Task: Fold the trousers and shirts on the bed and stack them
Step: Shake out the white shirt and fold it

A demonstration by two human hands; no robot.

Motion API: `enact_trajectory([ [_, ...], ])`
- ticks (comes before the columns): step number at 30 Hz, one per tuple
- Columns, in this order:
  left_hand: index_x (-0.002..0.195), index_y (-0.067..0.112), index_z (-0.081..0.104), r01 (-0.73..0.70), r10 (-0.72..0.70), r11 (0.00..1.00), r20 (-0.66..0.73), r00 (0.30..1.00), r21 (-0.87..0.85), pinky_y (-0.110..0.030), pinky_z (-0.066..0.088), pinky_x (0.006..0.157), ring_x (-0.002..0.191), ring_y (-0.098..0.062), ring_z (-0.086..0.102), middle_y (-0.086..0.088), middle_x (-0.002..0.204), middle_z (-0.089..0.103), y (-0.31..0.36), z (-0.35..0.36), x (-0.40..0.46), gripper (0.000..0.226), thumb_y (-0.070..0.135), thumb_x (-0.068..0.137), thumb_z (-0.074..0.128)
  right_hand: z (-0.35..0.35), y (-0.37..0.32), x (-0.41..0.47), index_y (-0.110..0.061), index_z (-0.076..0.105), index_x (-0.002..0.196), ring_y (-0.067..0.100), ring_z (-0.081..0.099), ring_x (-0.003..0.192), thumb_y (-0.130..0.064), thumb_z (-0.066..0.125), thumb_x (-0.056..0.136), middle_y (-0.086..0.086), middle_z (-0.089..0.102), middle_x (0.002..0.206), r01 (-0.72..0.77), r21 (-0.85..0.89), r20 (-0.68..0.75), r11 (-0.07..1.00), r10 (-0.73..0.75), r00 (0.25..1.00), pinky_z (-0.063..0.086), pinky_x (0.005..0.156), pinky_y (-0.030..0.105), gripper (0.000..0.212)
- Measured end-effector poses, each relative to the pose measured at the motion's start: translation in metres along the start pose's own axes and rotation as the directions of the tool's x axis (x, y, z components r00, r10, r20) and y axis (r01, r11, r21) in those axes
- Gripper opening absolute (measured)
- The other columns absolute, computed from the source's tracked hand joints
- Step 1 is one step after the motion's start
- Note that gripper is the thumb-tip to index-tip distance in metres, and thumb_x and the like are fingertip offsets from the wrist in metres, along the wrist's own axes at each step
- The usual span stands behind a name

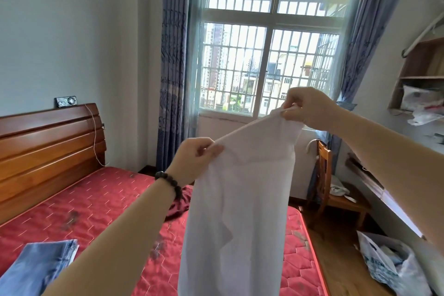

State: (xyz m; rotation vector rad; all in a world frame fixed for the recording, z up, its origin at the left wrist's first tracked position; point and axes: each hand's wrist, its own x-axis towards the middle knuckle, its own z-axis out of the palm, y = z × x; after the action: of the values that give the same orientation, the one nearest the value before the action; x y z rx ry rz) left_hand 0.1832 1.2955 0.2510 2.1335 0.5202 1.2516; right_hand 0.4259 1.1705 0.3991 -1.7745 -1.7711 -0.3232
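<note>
A white garment hangs in the air in front of me, over the red mattress. My left hand pinches its top edge at the lower left. My right hand pinches the same edge higher up on the right, so the edge slopes upward. Folded blue jeans lie on the mattress at the lower left. A dark red garment lies crumpled on the mattress behind the white one, partly hidden by it and my left wrist.
A wooden headboard stands at the left. Past the bed is a barred window with blue curtains. On the right are a wooden chair, a plastic bag on the floor and wall shelves.
</note>
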Motion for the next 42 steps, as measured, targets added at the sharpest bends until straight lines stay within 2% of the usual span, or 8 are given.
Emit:
enact_trajectory([
  [4,0.065,0.001,0.06,-0.017,-0.027,0.979,0.211,0.977,0.204,-0.026,0.034,0.05,0.05,-0.011,0.034,-0.006,0.055,0.044,-0.007,0.014,-0.008,0.038,0.033,0.082,0.073,0.003,0.002,0.001,-0.02,0.056,0.067,0.008,0.049,0.068,-0.01,0.069,0.075,-0.007,0.054,0.072,0.023,-0.116,0.104,0.993,-0.01,0.995,0.039,0.061,0.023,0.018],
  [8,0.069,-0.001,0.065,0.081,-0.081,0.997,0.008,0.997,0.013,-0.032,0.04,0.051,0.054,-0.015,0.042,-0.023,0.06,0.054,-0.018,0.006,-0.003,0.035,0.031,0.08,0.075,-0.002,0.008,0.002,-0.025,0.055,0.073,0.01,0.051,0.071,-0.011,0.068,0.076,-0.011,0.055,0.076,0.051,-0.099,0.085,0.994,-0.043,0.995,0.041,0.064,0.023,0.02],
  [13,0.085,0.009,0.07,0.179,-0.169,0.98,0.11,0.979,-0.09,-0.039,0.055,0.069,0.064,-0.015,0.062,-0.009,0.074,0.07,-0.021,0.014,-0.007,0.014,0.012,0.076,0.079,0.001,0.014,-0.007,-0.034,0.059,0.109,0.004,0.056,0.086,-0.013,0.063,0.086,-0.016,0.059,0.092,0.065,-0.259,0.419,0.964,0.051,0.906,0.04,0.075,0.016,0.032],
  [18,0.098,0.009,0.071,0.164,-0.155,0.986,0.202,0.967,-0.031,-0.036,0.053,0.067,0.062,-0.011,0.055,-0.01,0.073,0.067,-0.014,0.015,0.001,0.022,0.012,0.077,0.078,0.014,0.012,-0.017,-0.035,0.069,0.098,0.013,0.046,0.108,-0.02,0.058,0.089,-0.013,0.062,0.095,0.161,-0.612,0.363,0.774,0.093,0.927,0.041,0.095,0.036,0.021],
  [21,0.081,0.006,0.072,0.142,-0.142,0.99,0.172,0.975,0.012,-0.046,0.053,0.069,0.065,-0.016,0.056,-0.02,0.078,0.068,-0.008,0.019,0.006,0.007,0.012,0.08,0.075,0.031,0.014,-0.022,-0.026,0.065,0.096,0.019,0.056,0.088,-0.004,0.05,0.088,-0.004,0.058,0.09,0.149,-0.721,0.293,0.677,0.102,0.951,0.05,0.076,0.033,0.028],
  [26,0.087,0.0,0.07,0.216,-0.194,0.969,0.178,0.965,-0.117,-0.052,0.052,0.08,0.072,-0.022,0.058,-0.023,0.085,0.068,-0.011,0.014,0.001,0.011,0.01,0.083,0.071,0.041,0.024,-0.024,-0.018,0.058,0.089,0.016,0.068,0.068,-0.002,0.054,0.089,-0.002,0.065,0.077,-0.172,-0.232,0.334,0.957,0.245,0.91,0.056,0.065,0.03,0.017],
  [31,0.087,-0.001,0.07,0.213,-0.184,0.961,0.167,0.969,-0.178,-0.044,0.052,0.078,0.072,-0.018,0.06,-0.015,0.079,0.068,-0.023,0.006,-0.011,0.009,0.007,0.083,0.072,0.046,0.016,-0.033,-0.008,0.069,0.084,0.028,0.072,0.068,-0.004,0.07,0.083,0.015,0.071,0.075,-0.356,0.21,0.314,0.911,0.282,0.907,0.06,0.066,0.032,0.004],
  [42,0.077,0.016,0.069,0.179,-0.17,0.972,0.07,0.983,-0.153,-0.036,0.049,0.06,0.062,-0.009,0.054,-0.001,0.069,0.067,-0.058,0.028,-0.046,0.015,0.03,0.072,0.069,0.069,-0.006,-0.072,-0.004,0.066,0.096,0.017,0.071,0.069,0.002,0.056,0.091,0.007,0.066,0.086,-0.223,0.016,0.292,0.975,0.209,0.933,0.059,0.07,0.027,0.012],
])
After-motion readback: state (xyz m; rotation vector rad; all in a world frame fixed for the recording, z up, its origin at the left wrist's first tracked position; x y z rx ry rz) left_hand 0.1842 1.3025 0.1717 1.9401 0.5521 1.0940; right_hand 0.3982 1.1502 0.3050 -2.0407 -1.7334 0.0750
